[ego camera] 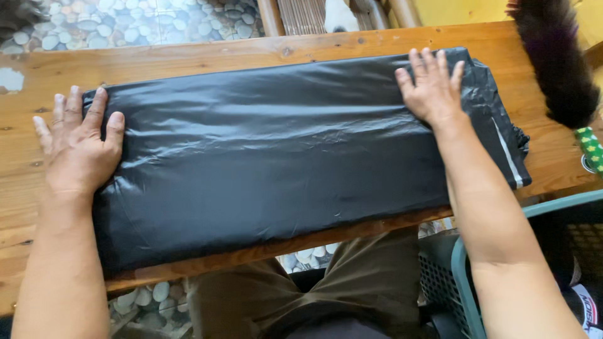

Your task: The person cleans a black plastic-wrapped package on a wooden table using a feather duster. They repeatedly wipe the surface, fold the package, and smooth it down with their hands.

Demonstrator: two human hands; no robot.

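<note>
Across desk [251, 53] centre: folded black bag [282, 157], long axis running left-right, near edge just over desk front edge. Left hand [75, 150] flat on left end, right hand [433, 91] flat on far right corner; both released, grasping nothing, equally near.

The folded plastic sheet [282, 163] is glossy black, with a thin white stripe near its right end. The worktop [188, 59] is orange-brown wood with dark knots and streaky grain. The floor [125, 22] shows a pebble pattern in grey, white and tan. The basket [465, 276] is teal-green mesh. The trousers [352, 282] are olive brown. The feather duster [556, 63] is black with a purple tinge.
</note>
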